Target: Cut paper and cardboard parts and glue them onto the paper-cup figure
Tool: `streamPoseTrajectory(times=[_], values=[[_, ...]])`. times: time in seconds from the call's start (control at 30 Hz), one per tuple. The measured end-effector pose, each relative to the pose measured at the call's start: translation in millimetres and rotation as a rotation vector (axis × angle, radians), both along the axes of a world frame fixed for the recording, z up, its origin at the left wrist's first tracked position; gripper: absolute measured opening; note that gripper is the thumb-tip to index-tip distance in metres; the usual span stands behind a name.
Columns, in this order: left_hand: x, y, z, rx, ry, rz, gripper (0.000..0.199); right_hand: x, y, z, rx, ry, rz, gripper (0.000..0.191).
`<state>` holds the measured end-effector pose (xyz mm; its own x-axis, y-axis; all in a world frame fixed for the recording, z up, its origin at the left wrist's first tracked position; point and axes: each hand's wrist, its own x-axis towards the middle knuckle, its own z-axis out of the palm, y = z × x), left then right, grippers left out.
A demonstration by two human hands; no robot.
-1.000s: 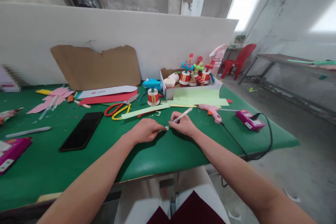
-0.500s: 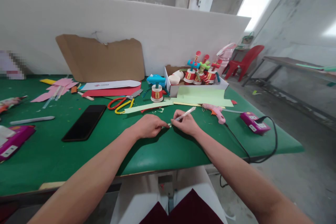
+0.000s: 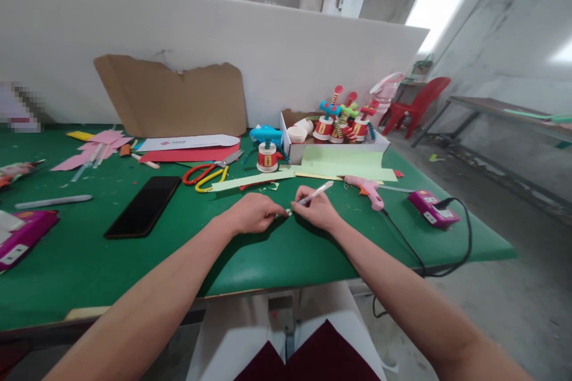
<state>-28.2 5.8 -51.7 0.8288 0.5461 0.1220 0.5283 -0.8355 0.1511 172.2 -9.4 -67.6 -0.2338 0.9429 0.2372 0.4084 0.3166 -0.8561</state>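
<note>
My right hand (image 3: 314,207) is closed round a white pen (image 3: 322,189), its tip down at a small pale green paper piece (image 3: 289,212) on the table. From the other side, my left hand (image 3: 255,212) presses that piece down with a fingertip, its other fingers curled. The piece is tiny and partly hidden by the fingers. Beyond the hands lie a long light green paper strip (image 3: 250,180) and scissors with red and yellow handles (image 3: 212,174). A red and white paper-cup figure (image 3: 267,158) with spring-like arms stands behind the strip.
A pink glue gun (image 3: 367,189) lies to the right, its cable running past a purple power strip (image 3: 432,211). At left are a black phone (image 3: 143,207), a grey marker (image 3: 54,201) and pink paper (image 3: 74,159). A white box (image 3: 292,155) holds several cup figures at the back.
The camera view has shifted very slightly. Both hands, the pen and the small paper piece stay in the same places.
</note>
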Motion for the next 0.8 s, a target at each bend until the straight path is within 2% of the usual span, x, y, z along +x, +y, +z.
streamPoseTrajectory(times=[0.8], values=[[-0.4,1.4,-2.4,0.000,-0.001,0.003,0.041,-0.3,-1.0,4.0,0.001,-0.031,0.009,0.016]])
